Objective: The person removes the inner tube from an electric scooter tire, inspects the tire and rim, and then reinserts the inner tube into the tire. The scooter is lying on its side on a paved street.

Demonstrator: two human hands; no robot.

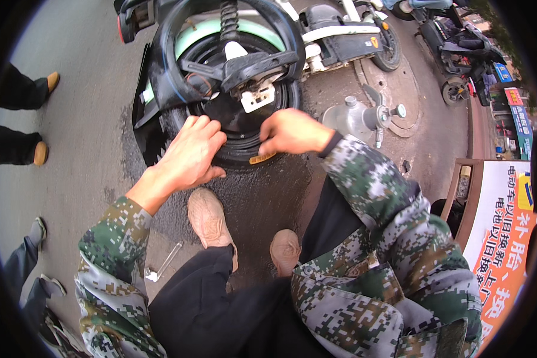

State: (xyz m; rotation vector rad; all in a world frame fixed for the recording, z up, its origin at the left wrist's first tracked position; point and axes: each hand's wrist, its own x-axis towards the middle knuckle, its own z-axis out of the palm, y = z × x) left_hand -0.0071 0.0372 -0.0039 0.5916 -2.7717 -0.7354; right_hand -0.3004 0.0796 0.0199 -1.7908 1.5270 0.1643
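Note:
An electric scooter [340,45] lies on its side, its wheel [232,119] in front of me. A loose black tyre [161,74] with a thin blue line loops around the far part of the wheel and the coil spring [228,21]. My left hand [191,152] curls its fingers over the near left edge of the wheel's tyre, thumb below. To the right, my right hand [295,131] is closed against the near right edge, thumb on the black rubber beside a yellow label [262,158]. The fingertips of both hands are partly hidden.
A grey metal canister [349,116] with a valve stands right of the wheel by a round cover [403,89]. A metal tool [170,259] lies left of my shoes. Bystanders' legs [21,143] are at left; a printed signboard [489,238] and parked scooter [459,48] at right. The ground looks wet.

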